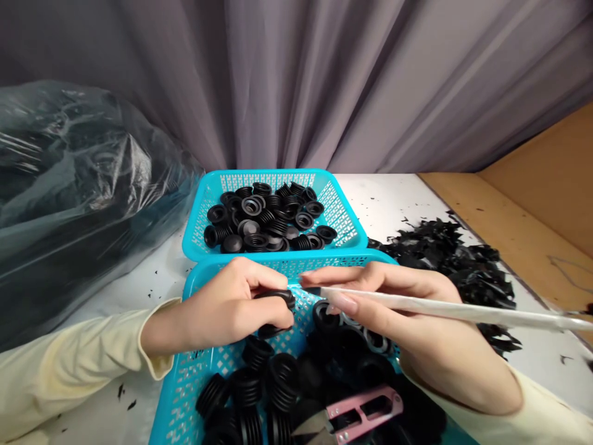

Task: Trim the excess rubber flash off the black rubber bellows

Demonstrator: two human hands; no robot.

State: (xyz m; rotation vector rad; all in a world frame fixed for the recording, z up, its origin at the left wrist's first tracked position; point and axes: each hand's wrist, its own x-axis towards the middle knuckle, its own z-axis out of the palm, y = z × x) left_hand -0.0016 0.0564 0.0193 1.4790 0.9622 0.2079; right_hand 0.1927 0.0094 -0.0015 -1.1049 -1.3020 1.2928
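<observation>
My left hand (231, 306) is closed round a black ribbed rubber boot (283, 297), which its fingers partly hide. In my right hand (412, 321) is a long thin stick wrapped in white (435, 306), pinched between thumb and fingers. Its dark tip points left toward the boot, with a small gap between them. Both hands are over the near blue basket (172, 371), where many similar black ribbed boots (283, 380) lie. Pink thread snips (365, 411) rest on top of these pieces, close to the front of the view.
Behind stands another blue basket (191, 238) with more black ribbed boots. Black rubber scraps (445, 253) are heaped on the white table (375, 191) at right. A large clear plastic bag (83, 179) with dark contents fills the left. Grey curtain (287, 80) hangs behind.
</observation>
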